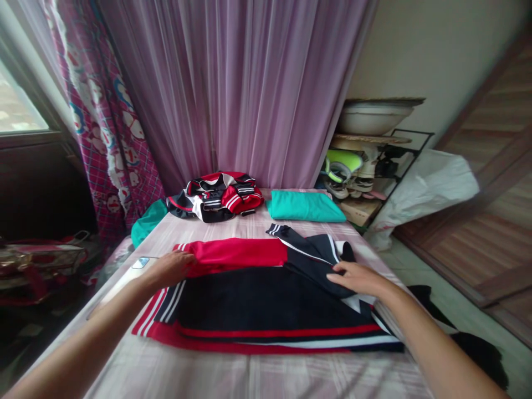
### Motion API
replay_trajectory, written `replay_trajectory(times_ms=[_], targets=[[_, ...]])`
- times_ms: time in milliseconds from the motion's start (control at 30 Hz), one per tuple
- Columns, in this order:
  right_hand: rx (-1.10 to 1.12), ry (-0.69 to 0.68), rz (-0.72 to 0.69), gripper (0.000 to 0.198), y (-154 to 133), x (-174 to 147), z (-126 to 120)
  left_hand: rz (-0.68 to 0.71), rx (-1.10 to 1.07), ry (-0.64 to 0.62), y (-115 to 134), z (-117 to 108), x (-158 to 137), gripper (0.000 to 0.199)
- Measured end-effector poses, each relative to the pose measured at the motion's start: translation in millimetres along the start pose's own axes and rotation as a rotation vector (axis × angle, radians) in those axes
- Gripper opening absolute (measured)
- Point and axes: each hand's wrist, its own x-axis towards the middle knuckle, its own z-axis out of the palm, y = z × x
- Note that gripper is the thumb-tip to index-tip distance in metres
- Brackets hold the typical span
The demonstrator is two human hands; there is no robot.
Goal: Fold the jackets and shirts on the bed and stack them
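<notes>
A track jacket (249, 299) in black, red and white lies partly folded across the bed, its striped hem and cuffs toward the left. My left hand (177, 266) rests on the red part near the striped left end, fingers fairly flat on the cloth. At the other end my right hand (359, 279) touches the dark sleeve beside the white-edged collar, thumb and forefinger apart. Part of the fabric under both hands is hidden. The striped cuff (276, 228) of the dark sleeve points toward the back.
Behind lie a heap of similar jackets (216, 197) and a folded teal cloth (305, 206). A phone-like object (142, 262) lies by my left forearm. A rack with shoes and a basin (372, 117) stands at right, near a white plastic bag (432, 183). Purple curtains hang behind.
</notes>
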Motion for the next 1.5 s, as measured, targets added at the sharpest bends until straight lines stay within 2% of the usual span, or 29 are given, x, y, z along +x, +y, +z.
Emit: replay_trajectory(times_ms=[67,133,200,267,367,433,533,633,767,900,1000,1067,1133,1200,1300,1367,1400,1433,1500], targets=[[-0.218,0.105,0.045,0.033,-13,-2,7,-0.038,0.001,-0.001,9,-3,4,0.035],[-0.371,0.220,0.029,0.029,-26,-9,14,-0.062,-0.014,0.025,23,-5,8,0.036],[-0.429,0.342,-0.052,0.027,-37,-18,19,-0.052,-0.039,0.060,44,-8,12,0.035],[-0.402,0.405,-0.193,0.028,-45,-27,23,0.002,-0.056,0.092,71,-13,20,0.035],[-0.255,0.339,-0.432,0.034,-47,-37,32,0.138,-0.068,0.140,120,-14,38,0.038],[-0.160,0.291,-0.534,0.039,-45,-41,39,0.230,-0.052,0.182,154,-8,56,0.042],[-0.078,0.303,-0.608,0.042,-40,-47,49,0.331,0.040,0.232,194,11,85,0.054],[-0.039,0.324,-0.630,0.040,-35,-54,55,0.361,0.118,0.224,212,29,110,0.053],[-0.015,0.295,-0.551,0.051,-23,-63,57,0.375,0.092,0.209,205,30,119,0.036],[-0.027,0.277,-0.369,0.071,-9,-67,53,0.435,0.122,0.258,185,6,90,0.029],[-0.102,0.252,-0.335,0.057,-9,-67,51,0.437,0.184,0.277,176,-10,53,0.032],[-0.151,0.228,-0.339,0.044,-14,-66,49,0.380,0.183,0.196,177,-12,28,0.033],[-0.169,0.177,-0.330,0.039,-20,-65,44,0.310,0.126,0.093,180,-8,7,0.032],[-0.151,0.086,-0.308,0.040,-24,-65,35,0.271,0.037,0.021,184,-2,-8,0.031],[-0.033,-0.115,-0.281,0.038,-21,-65,12,0.258,-0.155,0.001,177,2,-14,0.039],[0.046,-0.229,-0.279,0.033,-17,-60,-7,0.200,-0.264,0.043,157,-2,-9,0.046],[0.058,-0.240,-0.276,0.032,-16,-55,-17,0.147,-0.290,0.066,141,-5,-4,0.047],[0.042,-0.212,-0.269,0.031,-15,-48,-25,0.057,-0.258,0.124,121,-9,2,0.048],[-0.055,-0.053,-0.222,0.031,-16,-25,-36,-0.103,-0.159,0.204,76,-17,15,0.043]])
